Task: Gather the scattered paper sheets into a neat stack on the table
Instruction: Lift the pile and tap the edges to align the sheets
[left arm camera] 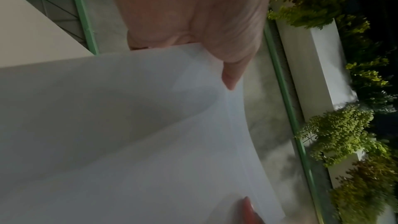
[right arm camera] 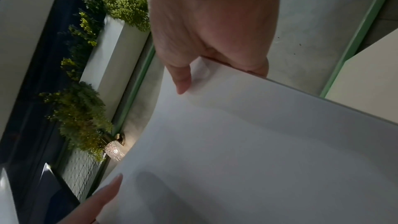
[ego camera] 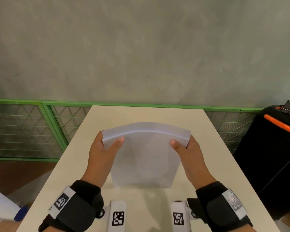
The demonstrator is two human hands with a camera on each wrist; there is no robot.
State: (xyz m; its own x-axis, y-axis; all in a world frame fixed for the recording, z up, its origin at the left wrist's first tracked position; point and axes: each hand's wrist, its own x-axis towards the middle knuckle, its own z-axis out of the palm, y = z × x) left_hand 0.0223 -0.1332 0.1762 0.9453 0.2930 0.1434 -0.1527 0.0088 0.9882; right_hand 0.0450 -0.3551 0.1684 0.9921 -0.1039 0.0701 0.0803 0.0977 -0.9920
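Matt white paper sheets (ego camera: 145, 158); smooth matt cream table (ego camera: 208, 148); rough grey concrete wall (ego camera: 141, 47); green-painted metal mesh fence (ego camera: 23, 128).

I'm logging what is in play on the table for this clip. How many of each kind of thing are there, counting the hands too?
Paper stack, held bowed on edge over the table: 1 (its sheets are too fine to count)
Hands gripping it, left hand and right hand: 2
Loose sheets lying on the table: 0
Total: 3

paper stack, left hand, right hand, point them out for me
paper stack (ego camera: 146, 158), head view, middle of top sheet
left hand (ego camera: 101, 153), head view, back of hand
right hand (ego camera: 190, 153), head view, back of hand
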